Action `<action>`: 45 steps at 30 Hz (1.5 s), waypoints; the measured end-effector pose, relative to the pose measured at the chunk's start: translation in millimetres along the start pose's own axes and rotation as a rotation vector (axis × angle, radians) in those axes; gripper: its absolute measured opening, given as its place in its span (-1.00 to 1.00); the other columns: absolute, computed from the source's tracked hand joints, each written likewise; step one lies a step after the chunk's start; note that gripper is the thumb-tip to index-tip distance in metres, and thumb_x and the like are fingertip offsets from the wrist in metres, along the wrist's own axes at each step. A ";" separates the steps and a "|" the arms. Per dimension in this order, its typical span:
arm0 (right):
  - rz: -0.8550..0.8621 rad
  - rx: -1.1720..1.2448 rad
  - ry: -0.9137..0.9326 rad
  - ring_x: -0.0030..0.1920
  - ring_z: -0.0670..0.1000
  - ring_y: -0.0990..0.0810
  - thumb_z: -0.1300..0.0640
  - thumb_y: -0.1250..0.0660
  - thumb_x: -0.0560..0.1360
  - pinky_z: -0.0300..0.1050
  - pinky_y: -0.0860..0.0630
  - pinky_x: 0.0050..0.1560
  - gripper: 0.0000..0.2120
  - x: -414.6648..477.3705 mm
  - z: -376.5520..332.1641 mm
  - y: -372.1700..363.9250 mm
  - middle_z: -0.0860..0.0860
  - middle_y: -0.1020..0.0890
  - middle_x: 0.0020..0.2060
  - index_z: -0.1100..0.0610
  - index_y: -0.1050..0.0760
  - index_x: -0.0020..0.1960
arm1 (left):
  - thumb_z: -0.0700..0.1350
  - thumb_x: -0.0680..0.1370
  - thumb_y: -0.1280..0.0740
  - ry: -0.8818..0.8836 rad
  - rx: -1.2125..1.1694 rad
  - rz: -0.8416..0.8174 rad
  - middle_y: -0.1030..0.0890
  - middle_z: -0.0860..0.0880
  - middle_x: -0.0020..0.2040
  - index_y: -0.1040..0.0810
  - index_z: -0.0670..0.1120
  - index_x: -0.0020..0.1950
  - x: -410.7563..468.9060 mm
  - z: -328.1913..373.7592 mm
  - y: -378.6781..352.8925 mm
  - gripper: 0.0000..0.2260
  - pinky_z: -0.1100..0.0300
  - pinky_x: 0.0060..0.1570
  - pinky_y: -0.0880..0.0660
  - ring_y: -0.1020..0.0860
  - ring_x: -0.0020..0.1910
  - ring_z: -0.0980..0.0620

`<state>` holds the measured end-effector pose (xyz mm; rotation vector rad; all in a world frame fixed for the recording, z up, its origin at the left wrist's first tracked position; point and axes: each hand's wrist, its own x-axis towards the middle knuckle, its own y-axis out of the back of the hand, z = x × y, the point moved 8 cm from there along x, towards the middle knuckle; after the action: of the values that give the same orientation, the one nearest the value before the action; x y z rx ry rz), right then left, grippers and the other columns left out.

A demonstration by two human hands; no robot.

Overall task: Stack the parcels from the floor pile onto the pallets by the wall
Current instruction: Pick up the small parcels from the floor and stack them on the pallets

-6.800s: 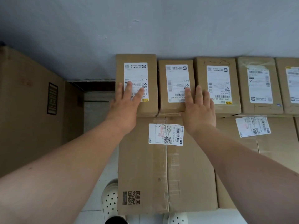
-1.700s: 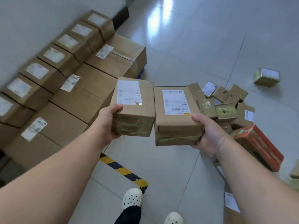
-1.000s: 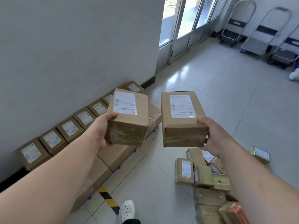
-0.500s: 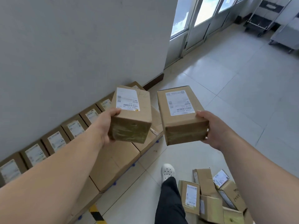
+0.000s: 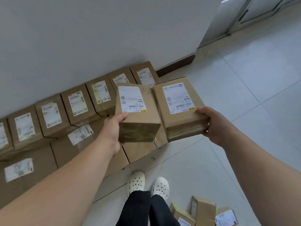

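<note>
I hold one parcel in each hand. My left hand (image 5: pixel 112 128) grips the near end of the left parcel (image 5: pixel 138 110), with the thumb on the label face and the fingers beneath. My right hand (image 5: pixel 216 126) grips the near right corner of the right parcel (image 5: pixel 180 106) in the same manner. Both parcels hang in the air, side by side and almost touching, above the right end of the stack. There a row of small parcels (image 5: pixel 76 103) stands on large cartons (image 5: pixel 61 150) against the wall (image 5: pixel 97 38). The pallets beneath are hidden. The floor pile (image 5: pixel 203 212) lies just beside my shoes (image 5: pixel 146 185).

I judge the step in hand to be placement:

1. I lower each parcel flat, label up, aligned with the row.
2. I set the left parcel first, then the right parcel flush beside it.
3. I let go only when the base rests fully on the carton, because an overhanging edge may tip.
</note>
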<state>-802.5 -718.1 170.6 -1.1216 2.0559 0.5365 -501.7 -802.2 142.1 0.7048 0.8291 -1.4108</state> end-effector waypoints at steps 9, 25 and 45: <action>-0.066 0.123 -0.057 -0.06 0.00 -0.54 0.10 -0.27 0.54 -0.13 -0.39 -0.03 -0.86 182.3 76.4 -18.2 0.00 -0.63 -0.02 0.07 -0.55 0.04 | -0.04 0.53 -0.35 0.061 -0.176 0.001 -0.63 -0.10 0.22 -0.42 -0.04 0.40 155.3 -76.6 -17.2 -0.57 0.07 -0.10 -0.49 -0.60 -0.05 -0.05; -0.172 -0.114 -0.011 0.22 -0.02 -0.57 0.32 -0.13 0.60 -0.08 -0.42 0.32 -0.54 290.0 124.3 -38.3 -0.06 -0.67 0.15 -0.05 -0.46 0.40 | -0.36 0.57 -0.17 0.129 -0.047 0.115 -0.59 -0.03 0.04 -0.42 -0.03 0.01 247.1 -137.4 -8.2 -0.78 -0.03 0.16 -0.47 -0.54 -0.03 0.03; 0.331 -0.530 0.223 0.40 0.05 -0.40 -0.01 -0.24 0.62 0.01 -0.32 0.39 -0.48 148.6 53.4 25.5 0.02 -0.34 0.47 0.00 -0.23 0.54 | 0.20 0.54 -0.30 -0.749 1.462 0.068 0.04 -0.10 0.60 0.08 -0.04 0.61 111.4 -7.5 -82.1 -0.19 -0.02 0.54 0.10 0.09 0.58 -0.06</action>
<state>-856.4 -750.9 23.7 -1.1739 2.3865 1.2234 -586.4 -861.7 49.9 1.0906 -0.9601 -1.8975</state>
